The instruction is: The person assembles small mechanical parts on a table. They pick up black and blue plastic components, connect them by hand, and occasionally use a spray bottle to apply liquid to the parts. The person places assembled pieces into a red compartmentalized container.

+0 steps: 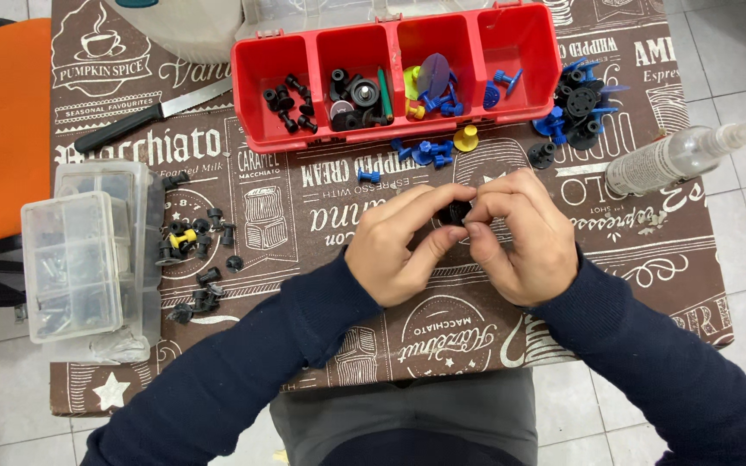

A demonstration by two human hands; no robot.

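Both hands meet over the middle of the brown printed tablecloth (321, 207). My left hand (403, 246) and my right hand (520, 237) pinch one small black round plastic part (455, 212) between their fingertips; most of it is hidden by the fingers. Just beyond them stands a red compartment box (395, 82) holding black, blue, yellow and green plastic pieces. Loose blue and yellow pieces (432, 151) lie in front of the box.
A pile of blue and black parts (576, 108) lies right of the box, with a clear spray bottle (679, 155) on its side further right. Clear plastic organizer boxes (88, 259) and loose black parts (196, 246) sit left. A knife (153, 112) lies at the back left, by an orange seat (2, 129).
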